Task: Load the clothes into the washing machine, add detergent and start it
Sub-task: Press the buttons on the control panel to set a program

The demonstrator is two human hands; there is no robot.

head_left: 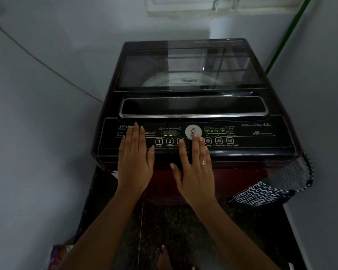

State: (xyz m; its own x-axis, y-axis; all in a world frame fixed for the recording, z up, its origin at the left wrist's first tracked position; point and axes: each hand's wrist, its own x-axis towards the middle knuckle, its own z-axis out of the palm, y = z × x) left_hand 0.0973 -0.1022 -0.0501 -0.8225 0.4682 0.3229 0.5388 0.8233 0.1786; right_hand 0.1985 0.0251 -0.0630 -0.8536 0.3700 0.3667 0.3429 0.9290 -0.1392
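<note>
Now, my left hand [135, 162] flat on the control panel [261, 142], my right hand [196, 176] flat alongside, apart, forefinger over the start button [178, 142], lid [183, 61] closed.

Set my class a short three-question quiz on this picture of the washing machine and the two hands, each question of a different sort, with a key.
1. True or false: on the washing machine, the glass lid is shut.
2. The right hand has its forefinger on which button? A) Power B) the one just right of the Program button C) WaterLevel
3. Which hand wears the ring?
Key: 1 true; 2 B; 3 the right hand.
</note>
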